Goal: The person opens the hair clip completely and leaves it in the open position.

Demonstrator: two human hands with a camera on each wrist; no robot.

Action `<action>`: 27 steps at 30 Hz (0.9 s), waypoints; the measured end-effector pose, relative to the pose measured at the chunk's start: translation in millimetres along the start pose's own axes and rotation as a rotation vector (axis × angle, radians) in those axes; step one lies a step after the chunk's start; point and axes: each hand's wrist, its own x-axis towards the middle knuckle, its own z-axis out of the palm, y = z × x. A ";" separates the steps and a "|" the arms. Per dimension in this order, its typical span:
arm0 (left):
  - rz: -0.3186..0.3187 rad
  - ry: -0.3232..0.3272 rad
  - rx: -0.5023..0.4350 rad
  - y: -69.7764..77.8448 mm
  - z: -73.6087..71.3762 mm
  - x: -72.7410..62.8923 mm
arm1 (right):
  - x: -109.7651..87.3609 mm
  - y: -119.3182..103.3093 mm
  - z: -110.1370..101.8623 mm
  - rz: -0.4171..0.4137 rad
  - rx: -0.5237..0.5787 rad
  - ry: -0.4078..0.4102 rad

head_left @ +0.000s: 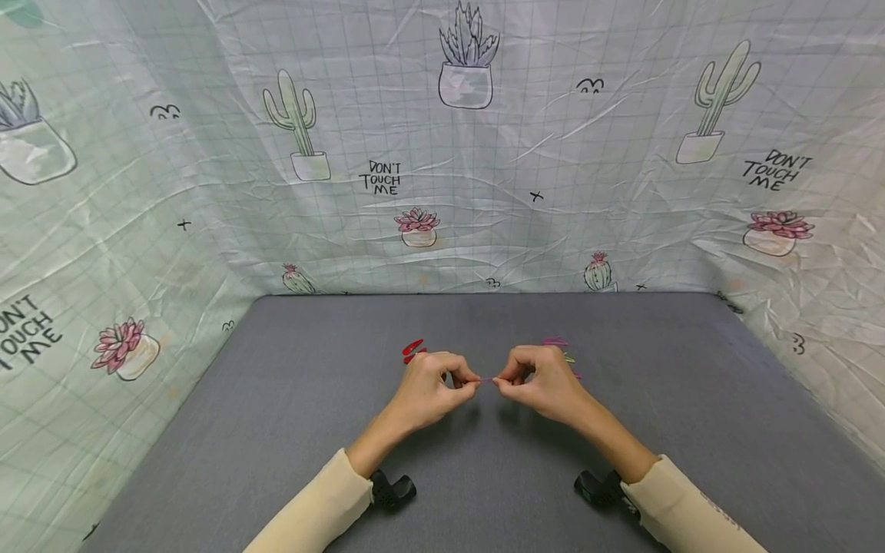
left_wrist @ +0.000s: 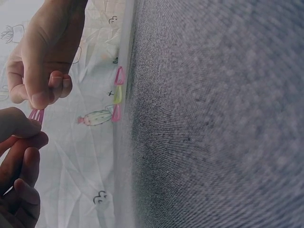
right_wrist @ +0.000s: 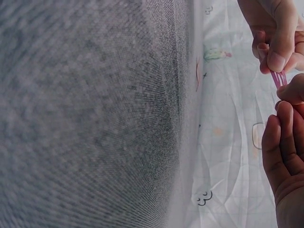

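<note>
A small pink snap hair clip spans the gap between both hands, raised over the grey table. My left hand pinches one end between thumb and index finger, and my right hand pinches the opposite end the same way. Seen from the left wrist, the clip's slotted middle shows between the two thumbs. The right wrist view shows the clip too, its ends covered by fingertips. The other fingers of both hands are bent inward.
Red hair clips lie on the table beyond the left hand. Past the right hand lie a pink clip, a yellow-green clip and another pink clip, partly hidden. A cactus-print cloth hangs around the grey table.
</note>
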 end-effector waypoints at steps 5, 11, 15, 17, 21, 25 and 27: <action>0.000 -0.001 0.006 -0.5 -0.6 0.5 | 0.6 -0.3 -0.2 -0.001 0.002 -0.001; -0.004 -0.006 0.007 -0.1 -2.0 1.1 | 1.1 -2.1 0.2 -0.007 -0.005 0.004; -0.006 -0.008 -0.002 -0.3 -2.2 1.1 | 1.1 -2.9 0.4 -0.005 -0.013 0.006; -0.004 -0.006 0.001 -0.6 -2.1 1.3 | 1.2 -3.1 0.4 -0.006 -0.015 0.010; -0.002 -0.004 0.009 -1.0 -2.3 1.9 | 1.5 -3.6 0.2 -0.009 -0.016 0.016; -0.002 -0.006 0.010 -0.8 -2.6 2.1 | 1.6 -3.4 0.5 -0.015 -0.014 0.018; 0.001 -0.006 0.009 -0.9 -2.5 2.5 | 1.6 -2.7 0.4 -0.020 -0.013 0.019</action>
